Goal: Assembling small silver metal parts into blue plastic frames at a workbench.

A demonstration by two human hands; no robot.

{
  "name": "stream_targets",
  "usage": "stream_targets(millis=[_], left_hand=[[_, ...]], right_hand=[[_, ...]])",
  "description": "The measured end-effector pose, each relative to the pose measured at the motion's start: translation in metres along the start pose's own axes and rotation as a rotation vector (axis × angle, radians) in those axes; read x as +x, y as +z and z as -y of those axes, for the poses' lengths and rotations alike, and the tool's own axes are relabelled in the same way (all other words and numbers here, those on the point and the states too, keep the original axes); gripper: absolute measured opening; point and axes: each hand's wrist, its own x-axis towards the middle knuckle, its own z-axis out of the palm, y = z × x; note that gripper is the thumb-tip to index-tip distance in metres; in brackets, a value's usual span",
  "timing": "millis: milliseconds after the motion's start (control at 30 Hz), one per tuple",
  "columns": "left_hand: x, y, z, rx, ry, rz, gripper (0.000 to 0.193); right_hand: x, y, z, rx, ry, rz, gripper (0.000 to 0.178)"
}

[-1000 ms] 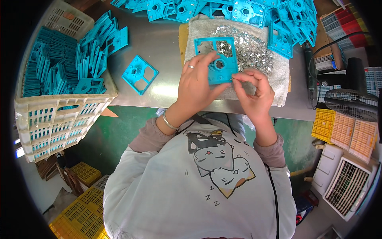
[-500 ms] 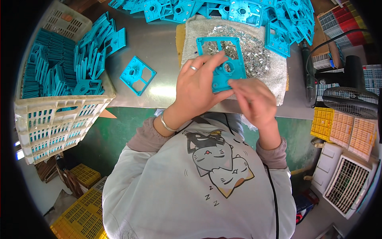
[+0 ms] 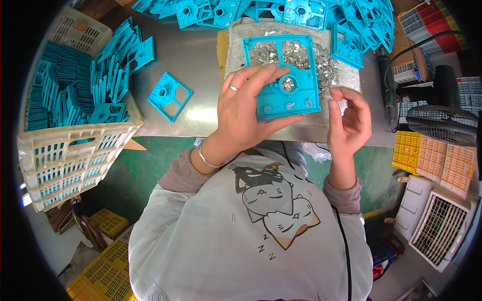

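A turquoise plastic frame (image 3: pixel 312 83), with a round hole and rectangular openings, is tilted up over the cloth. My left hand (image 3: pixel 243 100) grips it by its left side and lower edge, thumb below and fingers across the middle. Small metal pieces sit along the frame's lower part. To the right, apart from the frame, is my right hand (image 3: pixel 350 120). Its fingers are loosely curled, the thumb stands off from them, and nothing shows between. Behind the frame a heap of small shiny metal pieces (image 3: pixel 326 67) lies on a pale cloth (image 3: pixel 241 42).
One turquoise frame (image 3: pixel 170 96) lies alone on the metal table (image 3: pixel 201 65). More frames (image 3: pixel 306 12) are piled along the far side. A white crate (image 3: pixel 80 130) full of frames stands left. At the right are a power tool (image 3: pixel 390 95) and a black fan (image 3: pixel 442 125).
My right hand has left the frame's lower edge and moved right. My left hand has tilted the frame up, so its lower face with metal pieces shows more.
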Motion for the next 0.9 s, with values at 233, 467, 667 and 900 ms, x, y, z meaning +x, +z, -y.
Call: stream_targets(millis=[233,467,667,900], left_hand=[[0.002,0.013,0.002,-0.172,-0.121,0.045,0.097],[-0.001,0.008,0.012,-1.174,-1.106,0.249,0.051],[0.002,0.007,0.010,-1.432,-1.320,0.467,0.039],[-0.002,0.013,0.010,-1.348,-1.307,0.403,0.036]], right_hand=[[0.005,0.003,-0.003,0.654,0.994,0.009,0.033],[0.002,0.001,-0.017,0.643,1.026,-0.111,0.034],[0.006,0.001,-0.010,0.518,0.958,-0.043,0.035],[0.006,0.008,-0.007,-0.319,0.066,0.111,0.025]])
